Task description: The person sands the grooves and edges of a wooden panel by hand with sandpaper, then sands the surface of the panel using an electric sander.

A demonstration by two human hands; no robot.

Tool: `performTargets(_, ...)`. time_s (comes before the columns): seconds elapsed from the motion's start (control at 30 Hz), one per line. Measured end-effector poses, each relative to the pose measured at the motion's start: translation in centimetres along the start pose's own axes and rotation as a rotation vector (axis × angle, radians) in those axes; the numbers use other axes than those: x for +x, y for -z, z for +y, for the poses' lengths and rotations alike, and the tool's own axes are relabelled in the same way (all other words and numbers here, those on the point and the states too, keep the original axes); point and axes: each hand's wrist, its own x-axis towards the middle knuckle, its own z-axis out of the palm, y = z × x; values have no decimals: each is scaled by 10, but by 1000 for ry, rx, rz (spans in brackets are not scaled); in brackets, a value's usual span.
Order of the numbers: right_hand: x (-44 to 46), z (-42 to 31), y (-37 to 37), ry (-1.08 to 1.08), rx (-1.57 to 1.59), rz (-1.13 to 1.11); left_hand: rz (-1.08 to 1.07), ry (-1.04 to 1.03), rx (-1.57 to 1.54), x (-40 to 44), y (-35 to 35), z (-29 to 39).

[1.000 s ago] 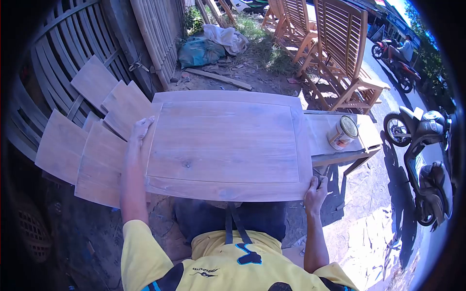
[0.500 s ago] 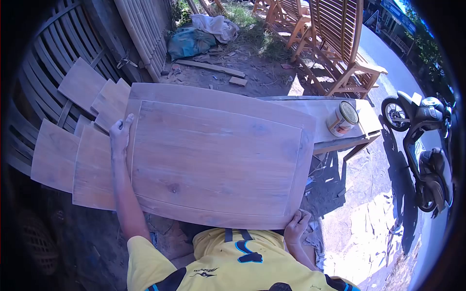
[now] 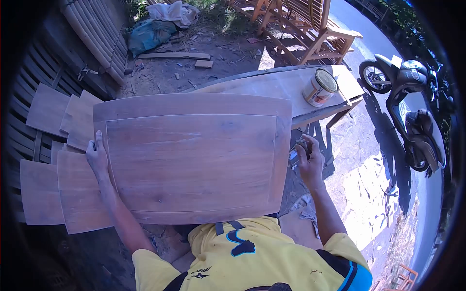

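A wooden panel with a framed border lies in front of my body, its face up. My left hand grips the panel's left edge, thumb on top and fingers out of sight beneath. Just off the panel's right edge, my right hand is raised with fingers curled in a pinch. Something small and dark shows at those fingertips, too unclear to name. Beyond the panel stands a table, and a labelled can sits on its right part.
Several smaller wooden boards lean against slatted wood at the left. Wooden slatted chairs stand at the back. A motorbike is parked on the right. A teal sack lies on the ground near wood offcuts.
My right hand has left the panel's lower right corner and risen beside its right edge. My left hand stays on the left edge. The view has shifted, and the panel looks less tilted.
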Motion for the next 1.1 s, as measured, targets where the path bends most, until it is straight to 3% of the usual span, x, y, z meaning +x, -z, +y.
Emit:
performTargets(0.1,49,-11,-19,265,-133,-90,-29,-36,83,17,-10,6)
performTargets(0.27,86,-19,-29,379,-163,-193,-29,-9,193,19,-15,24)
performTargets(0.33,96,-13,-29,415,-201,-221,54,-94,185,20,-19,18)
performTargets(0.4,107,-11,-27,641,-393,-241,35,-66,210,16,-16,23)
performTargets(0.67,121,-2,-42,765,-398,-317,0,-13,211,16,-14,21)
performTargets(0.83,121,-3,-59,814,-365,-334,81,-105,268,23,-19,6)
performTargets(0.93,121,-21,-88,903,-313,-333,-3,-5,227,16,-13,23)
performTargets(1.1,128,-62,-133,1066,-167,-403,0,-17,249,16,-9,32)
